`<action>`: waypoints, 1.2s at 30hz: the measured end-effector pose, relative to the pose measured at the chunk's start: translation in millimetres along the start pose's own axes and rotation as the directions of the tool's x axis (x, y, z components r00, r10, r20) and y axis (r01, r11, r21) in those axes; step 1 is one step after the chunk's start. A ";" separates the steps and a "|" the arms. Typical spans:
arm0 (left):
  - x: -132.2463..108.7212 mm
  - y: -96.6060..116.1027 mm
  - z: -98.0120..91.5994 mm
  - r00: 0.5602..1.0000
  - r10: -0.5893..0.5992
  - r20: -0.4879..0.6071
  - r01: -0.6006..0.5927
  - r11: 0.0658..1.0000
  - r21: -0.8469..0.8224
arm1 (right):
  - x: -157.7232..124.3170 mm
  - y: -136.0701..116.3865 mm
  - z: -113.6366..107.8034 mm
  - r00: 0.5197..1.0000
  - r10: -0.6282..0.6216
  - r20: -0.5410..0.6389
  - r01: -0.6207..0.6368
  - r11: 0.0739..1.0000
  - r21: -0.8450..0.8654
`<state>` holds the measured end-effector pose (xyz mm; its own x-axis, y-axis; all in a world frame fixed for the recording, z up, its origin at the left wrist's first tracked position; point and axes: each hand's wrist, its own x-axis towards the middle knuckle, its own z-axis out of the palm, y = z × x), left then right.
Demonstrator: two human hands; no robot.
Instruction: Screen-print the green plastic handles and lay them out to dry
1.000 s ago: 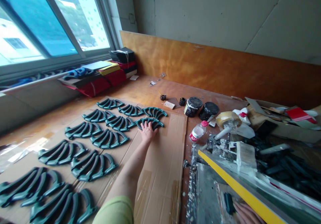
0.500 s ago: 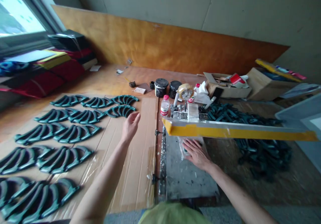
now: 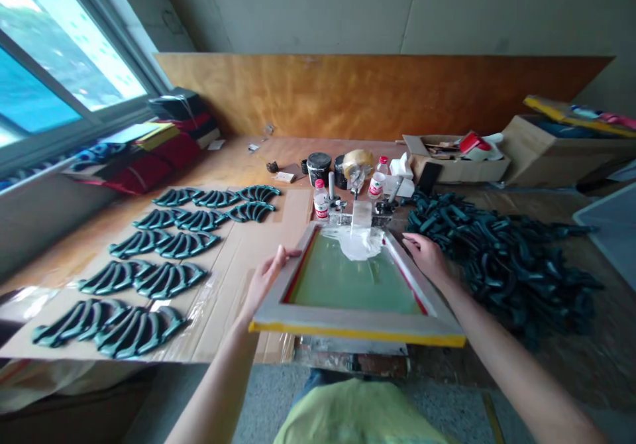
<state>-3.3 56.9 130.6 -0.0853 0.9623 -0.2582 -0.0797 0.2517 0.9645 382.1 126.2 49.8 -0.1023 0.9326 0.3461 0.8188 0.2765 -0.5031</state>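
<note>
In the head view, a screen frame point(image 3: 358, 323) sits in front of the person, between the two hands, with yellow tape point(image 3: 358, 335) along its near edge. Its green mesh point(image 3: 342, 288) carries a white smear of ink point(image 3: 358, 244) at the far end. The left hand point(image 3: 267, 276) touches the frame's left side, thumb raised; its other fingers are partly hidden, so whether it pinches the frame I cannot tell. The right hand point(image 3: 428, 257) is half curled, fingertips at the frame's right side; its grip cannot be told either.

Left of the frame, dark green fan-shaped pieces point(image 3: 171, 278) lie in rows on a cardboard sheet point(image 3: 231, 295). To the right is a loose heap of dark green parts point(image 3: 501, 258). Beyond the frame's far left corner stands a red-capped bottle point(image 3: 321, 204), with a black tub point(image 3: 318, 169) behind it.
</note>
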 end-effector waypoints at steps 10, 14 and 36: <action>-1.3 -142.8 -6.6 0.994 -0.097 -0.039 0.100 0.992 0.079 | 64.7 -88.6 39.8 0.941 -0.124 0.316 0.209 0.945 -0.253; 7.8 -161.3 -11.3 0.995 -0.093 -0.021 0.095 0.992 0.078 | 56.1 -91.6 48.8 0.898 -0.048 0.437 0.196 0.933 -0.302; -8.5 -134.4 -0.1 0.990 -0.125 -0.065 0.128 0.991 0.041 | -2.9 -79.7 36.7 0.808 -0.450 0.380 0.482 0.876 0.013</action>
<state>8.1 14.8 3.2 -0.1393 0.9144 -0.3800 -0.0489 0.3769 0.9250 296.4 110.0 59.8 -0.6662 0.7171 0.2048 0.6606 0.6948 -0.2843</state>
